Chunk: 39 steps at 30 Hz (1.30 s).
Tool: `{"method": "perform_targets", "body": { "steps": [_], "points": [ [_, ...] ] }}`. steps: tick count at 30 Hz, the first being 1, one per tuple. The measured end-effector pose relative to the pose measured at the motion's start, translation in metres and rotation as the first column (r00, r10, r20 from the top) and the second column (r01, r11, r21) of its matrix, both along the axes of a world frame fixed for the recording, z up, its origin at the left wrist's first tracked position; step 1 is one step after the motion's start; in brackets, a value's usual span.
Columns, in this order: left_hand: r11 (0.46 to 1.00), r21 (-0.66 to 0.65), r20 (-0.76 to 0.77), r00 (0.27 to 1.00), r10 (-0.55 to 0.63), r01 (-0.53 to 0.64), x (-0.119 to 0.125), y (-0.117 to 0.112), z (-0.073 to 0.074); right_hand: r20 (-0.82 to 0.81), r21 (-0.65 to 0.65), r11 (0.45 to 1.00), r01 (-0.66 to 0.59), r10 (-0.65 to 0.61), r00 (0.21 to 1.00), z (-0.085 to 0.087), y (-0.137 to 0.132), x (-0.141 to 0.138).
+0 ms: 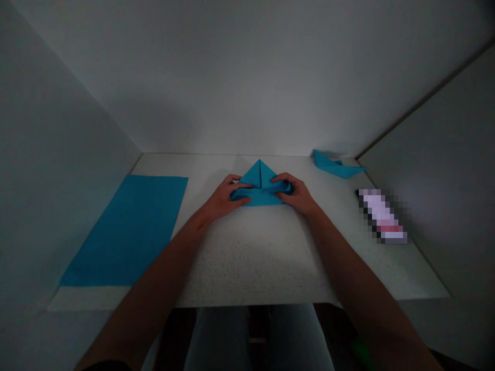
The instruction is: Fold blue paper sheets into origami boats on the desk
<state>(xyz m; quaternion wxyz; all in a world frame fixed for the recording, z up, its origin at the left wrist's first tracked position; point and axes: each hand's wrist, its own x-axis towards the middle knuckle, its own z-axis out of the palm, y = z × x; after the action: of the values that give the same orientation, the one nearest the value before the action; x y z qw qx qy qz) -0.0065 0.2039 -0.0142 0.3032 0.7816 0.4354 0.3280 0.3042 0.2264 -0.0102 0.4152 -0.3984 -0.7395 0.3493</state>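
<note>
A partly folded piece of blue paper [260, 178] lies in front of me, its pointed top facing the wall and a centre seam running down from the tip. Along its lower part, a strip of the paper curls up between my hands. My left hand [225, 198] grips the left end of this strip, thumb at the lower edge and fingers above. At the right end, my right hand [296, 193] pinches the strip in the same way. Parts of both ends are hidden under the fingers.
On the left lies a flat blue sheet [127, 232], partly behind my left forearm. A folded blue paper boat [336, 166] rests at the back right. Nearer on that side is a blurred-out phone [381, 214]. Walls enclose the white table [247, 257] at the back and both sides.
</note>
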Motion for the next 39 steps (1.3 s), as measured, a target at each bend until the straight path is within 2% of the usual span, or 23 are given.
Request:
{"method": "perform_targets", "body": {
  "steps": [2, 6, 8, 11, 14, 20, 25, 31, 35, 39],
  "points": [
    [1.0, 0.006, 0.038, 0.999, 0.029, -0.029, 0.002, 0.0, 0.001, -0.013, -0.025, 1.0, 0.016, -0.017, 1.0, 0.0, 0.0, -0.001],
    [0.988, -0.015, 0.145, 0.977, 0.157, -0.156, 0.004, 0.001, 0.004, -0.106, -0.151, 0.983, 0.104, -0.121, 0.987, -0.006, 0.001, -0.004],
    [0.975, -0.032, 0.192, 0.956, 0.223, -0.221, 0.004, 0.001, 0.006, -0.158, -0.17, 0.978, 0.12, -0.148, 0.976, -0.009, 0.003, -0.006],
    [0.952, -0.063, 0.252, 0.919, 0.304, -0.298, 0.004, 0.001, 0.007, -0.239, -0.167, 0.981, 0.095, -0.133, 0.962, -0.011, 0.006, -0.009],
    [0.932, -0.089, 0.291, 0.886, 0.362, -0.351, 0.004, 0.002, 0.005, -0.316, -0.227, 0.973, 0.038, -0.11, 0.942, -0.01, 0.007, -0.011],
    [0.926, -0.164, 0.42, 0.825, 0.379, -0.341, 0.004, 0.004, -0.002, -0.394, -0.229, 0.971, 0.06, -0.149, 0.907, -0.009, 0.007, -0.01],
    [0.91, -0.183, 0.461, 0.785, 0.414, -0.373, 0.002, 0.006, -0.001, -0.286, -0.167, 0.973, 0.157, -0.2, 0.937, -0.013, 0.01, -0.008],
    [0.895, -0.227, 0.444, 0.777, 0.447, -0.385, 0.002, 0.007, 0.003, -0.301, -0.225, 0.97, 0.087, -0.154, 0.941, -0.017, 0.01, -0.008],
    [0.887, -0.312, 0.448, 0.771, 0.453, -0.34, 0.005, 0.007, 0.003, -0.318, -0.22, 0.968, 0.121, -0.189, 0.929, -0.018, 0.011, -0.007],
    [0.886, -0.339, 0.497, 0.739, 0.454, -0.317, 0.006, 0.008, 0.002, -0.309, -0.213, 0.966, 0.146, -0.208, 0.928, -0.019, 0.014, -0.005]
  ]
}}
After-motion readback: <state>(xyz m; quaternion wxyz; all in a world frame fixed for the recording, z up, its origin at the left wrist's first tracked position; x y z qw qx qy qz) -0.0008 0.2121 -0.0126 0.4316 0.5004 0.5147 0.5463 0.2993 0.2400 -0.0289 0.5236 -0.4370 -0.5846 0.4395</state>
